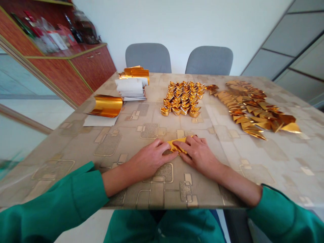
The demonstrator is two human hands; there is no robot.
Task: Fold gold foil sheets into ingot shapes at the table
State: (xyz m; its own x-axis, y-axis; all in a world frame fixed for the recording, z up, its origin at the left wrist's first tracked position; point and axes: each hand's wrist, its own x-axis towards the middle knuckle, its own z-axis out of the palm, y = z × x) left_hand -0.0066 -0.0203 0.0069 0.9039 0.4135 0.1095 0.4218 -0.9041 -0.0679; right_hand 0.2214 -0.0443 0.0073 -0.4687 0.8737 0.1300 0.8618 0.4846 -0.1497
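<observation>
A sheet of gold foil paper (pixel 174 145), folded into a narrow strip, lies on the table in front of me. Its left end is pinched between the thumb and fingers of my left hand (pixel 155 156). My right hand (pixel 198 152) grips the right part, its fingers laid over the top and covering much of the strip. Beyond my hands, rows of folded gold paper ingots (pixel 183 98) stand close together. Off to the right, folded gold paper pieces (pixel 249 108) lie in long overlapping curves.
At the left are a curled gold sheet (pixel 106 106) on white paper and a stack of paper (pixel 131 88) topped with gold sheets. The patterned tablecloth (pixel 108 143) covers the table. Two grey chairs (pixel 149 57) stand at the far side, and a wooden cabinet (pixel 93 64) at the left.
</observation>
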